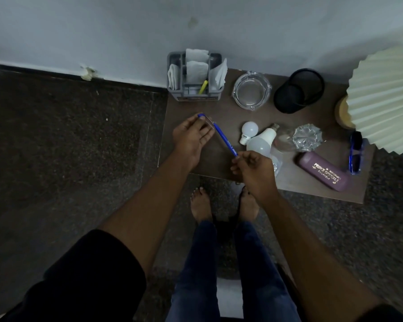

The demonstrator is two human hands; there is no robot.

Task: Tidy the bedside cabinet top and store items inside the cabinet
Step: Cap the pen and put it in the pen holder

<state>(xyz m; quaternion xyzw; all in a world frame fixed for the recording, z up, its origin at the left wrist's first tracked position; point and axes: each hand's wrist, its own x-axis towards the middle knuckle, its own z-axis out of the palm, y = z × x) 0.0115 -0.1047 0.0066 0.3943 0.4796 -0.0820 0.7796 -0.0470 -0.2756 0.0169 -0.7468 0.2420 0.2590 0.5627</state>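
Holding a blue pen (219, 135) over the near left part of the brown cabinet top (223, 112), the person has the left hand (191, 138) with its fingertips closed on the pen's upper end, while the right hand (253, 170) has thumb and fingers pinched on the lower end; so each grip is clamped on the pen, which slants across the centre of the frame.

At the upper centre, against the wall, stands a grey organiser (194, 77) with folded tissues and a yellow marker (203, 87) in it. To its right sit a clear glass ashtray (251, 90) and a black mesh cup (298, 90).

Just right of the pen lie two white bulbs (256, 138), touching each other, then a cut-glass piece (308, 138). Lower right lies a purple spectacle case (323, 171) printed "PRINCE OPTICALS", with a smaller line below it that I cannot read for certain. Blue-framed glasses (356, 152) lie beside it, under the pleated cream lampshade (386, 98).
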